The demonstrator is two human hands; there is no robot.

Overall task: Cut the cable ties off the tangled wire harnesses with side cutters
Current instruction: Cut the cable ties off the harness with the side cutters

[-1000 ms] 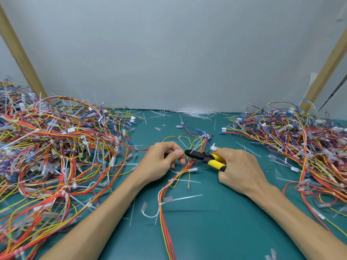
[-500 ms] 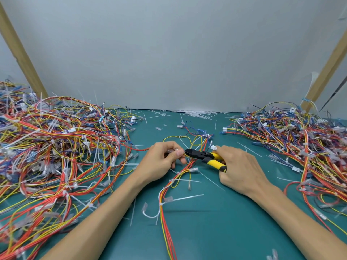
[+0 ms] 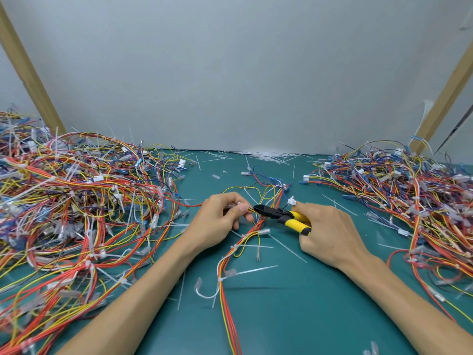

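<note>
cam: I get one wide-angle view, worn on the person's head | aim: forward and down over the flat teal-green table mat (image 3: 281, 316) to the plain pale grey back wall (image 3: 243, 73) | range: close, left hand (image 3: 217, 224) and right hand (image 3: 332, 234) mid-frame

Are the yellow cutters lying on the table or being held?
Held: the right hand grips the side cutters by their yellow handles, tip at the wire harness the left hand pinches.

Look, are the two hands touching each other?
Apart. The head view shows a clear gap between the left hand and the right hand, with the side cutters reaching into it.
</note>
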